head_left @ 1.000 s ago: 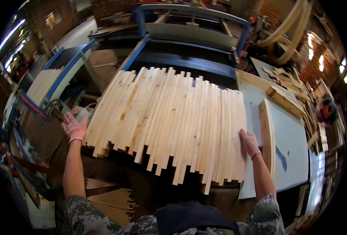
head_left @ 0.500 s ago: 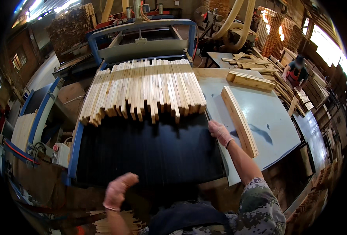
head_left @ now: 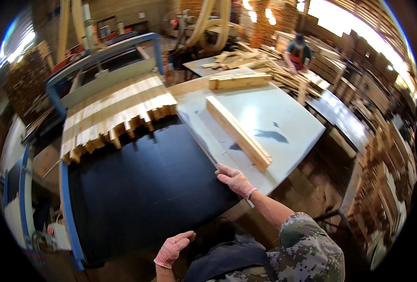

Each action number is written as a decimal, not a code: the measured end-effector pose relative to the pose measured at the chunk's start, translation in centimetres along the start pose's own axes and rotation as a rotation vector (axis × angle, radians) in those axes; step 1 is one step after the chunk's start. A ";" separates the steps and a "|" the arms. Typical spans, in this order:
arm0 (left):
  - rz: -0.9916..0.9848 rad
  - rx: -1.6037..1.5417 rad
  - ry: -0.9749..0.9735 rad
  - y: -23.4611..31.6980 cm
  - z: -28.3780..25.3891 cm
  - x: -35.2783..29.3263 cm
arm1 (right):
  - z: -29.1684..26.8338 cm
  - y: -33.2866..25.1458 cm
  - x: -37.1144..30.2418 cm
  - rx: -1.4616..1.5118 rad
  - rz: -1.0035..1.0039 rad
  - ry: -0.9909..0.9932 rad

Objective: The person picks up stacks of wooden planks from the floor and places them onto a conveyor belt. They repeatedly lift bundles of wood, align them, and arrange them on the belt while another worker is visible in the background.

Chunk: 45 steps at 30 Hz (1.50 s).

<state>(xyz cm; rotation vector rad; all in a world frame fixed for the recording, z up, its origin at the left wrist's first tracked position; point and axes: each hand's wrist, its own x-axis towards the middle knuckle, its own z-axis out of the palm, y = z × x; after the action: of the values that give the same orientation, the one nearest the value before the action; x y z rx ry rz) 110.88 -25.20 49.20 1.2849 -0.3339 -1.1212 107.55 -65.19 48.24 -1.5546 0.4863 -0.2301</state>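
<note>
Wooden strips (head_left: 117,110) on black belt (head_left: 142,188); right hand (head_left: 235,180) at belt's edge, grip unclear; left hand (head_left: 174,248) released, fingers bent

The hands (head_left: 235,180) wear pinkish knit gloves (head_left: 167,256), below short camouflage sleeves (head_left: 307,237) and dark navy cloth (head_left: 229,263).

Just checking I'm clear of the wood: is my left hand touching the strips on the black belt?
Apart. The head view shows bare black belt between the left hand and the wooden strips, which lie toward the belt's far end.
</note>
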 end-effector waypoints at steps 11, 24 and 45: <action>-0.243 -0.067 -0.292 -4.4 5.3 4.3 | -2.7 3.1 -17.1 0.095 0.606 -0.372; -0.207 0.320 -0.163 -6.0 12.0 8.8 | -20.7 25.3 -33.4 -0.643 0.990 -0.065; -0.187 0.748 0.215 -20.9 35.9 1.8 | -41.0 42.1 -33.5 0.037 1.049 -0.217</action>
<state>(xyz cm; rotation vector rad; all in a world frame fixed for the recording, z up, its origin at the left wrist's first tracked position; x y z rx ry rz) 75.09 -45.02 41.72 2.1146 -0.5048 -1.0309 53.25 -86.50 14.01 -1.0945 1.0373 0.7202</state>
